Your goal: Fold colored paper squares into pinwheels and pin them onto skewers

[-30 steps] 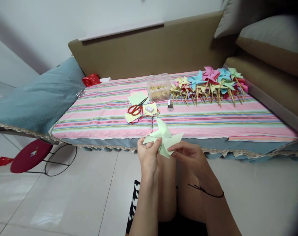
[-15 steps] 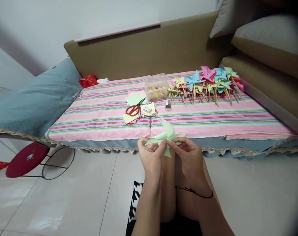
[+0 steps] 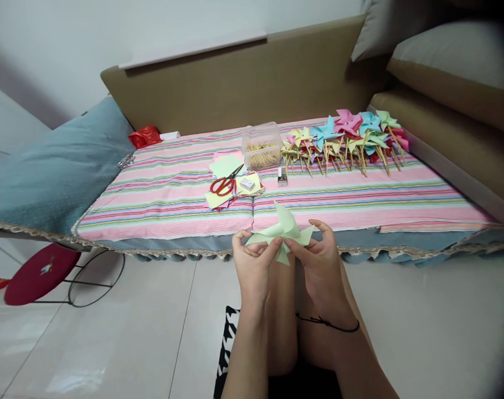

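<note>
I observe left hand (image 3: 254, 263) and right hand (image 3: 323, 266) together, pinching pinwheel (image 3: 288, 221) | scissors (image 3: 232, 176): far, left | pinwheel pile (image 3: 347, 125): far, right

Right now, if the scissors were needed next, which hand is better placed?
Left hand, probably: it's nearer the red-handled scissors. Both hands pinch the green pinwheel; the right hand could hold it.

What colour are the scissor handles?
Red; the scissor handles show best in the head view.
</note>
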Demonstrator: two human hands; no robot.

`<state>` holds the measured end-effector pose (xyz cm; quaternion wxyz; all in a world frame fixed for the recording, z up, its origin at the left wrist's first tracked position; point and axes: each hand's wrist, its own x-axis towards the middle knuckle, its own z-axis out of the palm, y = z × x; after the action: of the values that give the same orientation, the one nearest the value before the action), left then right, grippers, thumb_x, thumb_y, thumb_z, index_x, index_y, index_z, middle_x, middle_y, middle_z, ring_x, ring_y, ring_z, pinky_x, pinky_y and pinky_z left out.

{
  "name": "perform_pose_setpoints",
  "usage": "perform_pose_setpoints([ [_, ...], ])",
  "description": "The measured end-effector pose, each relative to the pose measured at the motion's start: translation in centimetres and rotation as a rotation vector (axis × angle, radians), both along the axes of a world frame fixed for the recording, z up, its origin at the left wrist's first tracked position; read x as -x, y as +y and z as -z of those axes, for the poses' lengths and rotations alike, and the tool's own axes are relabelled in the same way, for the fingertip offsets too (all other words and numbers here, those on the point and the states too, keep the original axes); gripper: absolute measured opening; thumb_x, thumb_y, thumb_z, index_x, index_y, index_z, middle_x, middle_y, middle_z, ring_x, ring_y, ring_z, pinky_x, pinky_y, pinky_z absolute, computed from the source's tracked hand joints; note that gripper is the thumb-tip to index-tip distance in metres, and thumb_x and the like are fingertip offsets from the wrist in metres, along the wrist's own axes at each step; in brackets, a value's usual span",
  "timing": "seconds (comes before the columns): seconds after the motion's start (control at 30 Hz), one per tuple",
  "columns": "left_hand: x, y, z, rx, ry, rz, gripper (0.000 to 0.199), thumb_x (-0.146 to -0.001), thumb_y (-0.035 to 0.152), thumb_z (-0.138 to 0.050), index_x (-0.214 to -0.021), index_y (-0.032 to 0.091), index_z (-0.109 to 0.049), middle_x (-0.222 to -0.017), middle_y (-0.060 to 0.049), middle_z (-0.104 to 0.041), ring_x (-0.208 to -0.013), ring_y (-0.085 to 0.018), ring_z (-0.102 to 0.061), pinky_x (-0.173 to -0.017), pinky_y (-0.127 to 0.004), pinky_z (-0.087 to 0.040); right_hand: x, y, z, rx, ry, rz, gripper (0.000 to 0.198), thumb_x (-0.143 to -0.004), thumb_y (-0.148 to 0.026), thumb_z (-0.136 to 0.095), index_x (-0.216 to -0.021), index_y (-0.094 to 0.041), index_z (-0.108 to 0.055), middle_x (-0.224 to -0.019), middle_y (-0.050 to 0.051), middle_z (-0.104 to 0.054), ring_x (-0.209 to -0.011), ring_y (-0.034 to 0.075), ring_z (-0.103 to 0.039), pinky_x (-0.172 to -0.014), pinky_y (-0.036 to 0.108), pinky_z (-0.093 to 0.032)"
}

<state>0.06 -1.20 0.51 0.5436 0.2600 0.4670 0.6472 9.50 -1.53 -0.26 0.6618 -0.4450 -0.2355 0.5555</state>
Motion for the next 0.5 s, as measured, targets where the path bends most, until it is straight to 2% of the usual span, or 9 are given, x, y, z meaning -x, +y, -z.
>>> perform_pose_setpoints([
  [0.17, 0.04, 0.02, 0.09, -0.001, -0.005, 0.015, 0.058, -0.059, 0.016, -0.081, -0.093, 0.024, -0.034, -0.060, 0.005, -0.067, -0.052, -0.011, -0.064, -0.059, -0.021, -0.049, -0.02, 0.07, 0.14, -0.004, 0.014, 0.018, 0.071, -0.054, -0.024, -0.084, -0.110, -0.024, -0.039, -0.064, -0.005, -0.072, -0.054, 0.014, -0.065, -0.058, 0.027, -0.053],
  [0.5, -0.39, -0.02, 0.47, -0.025, 0.031, -0.046, 0.057, -0.062, 0.016, -0.079, -0.093, 0.024, -0.033, -0.058, 0.006, -0.065, -0.050, -0.009, -0.062, -0.059, -0.020, -0.048, 0.03, 0.21, 0.24, 0.015, 0.011, 0.026, 0.078, -0.051, -0.025, -0.085, -0.114, -0.023, -0.039, -0.065, -0.003, -0.072, -0.054, 0.014, -0.065, -0.054, 0.025, -0.052],
])
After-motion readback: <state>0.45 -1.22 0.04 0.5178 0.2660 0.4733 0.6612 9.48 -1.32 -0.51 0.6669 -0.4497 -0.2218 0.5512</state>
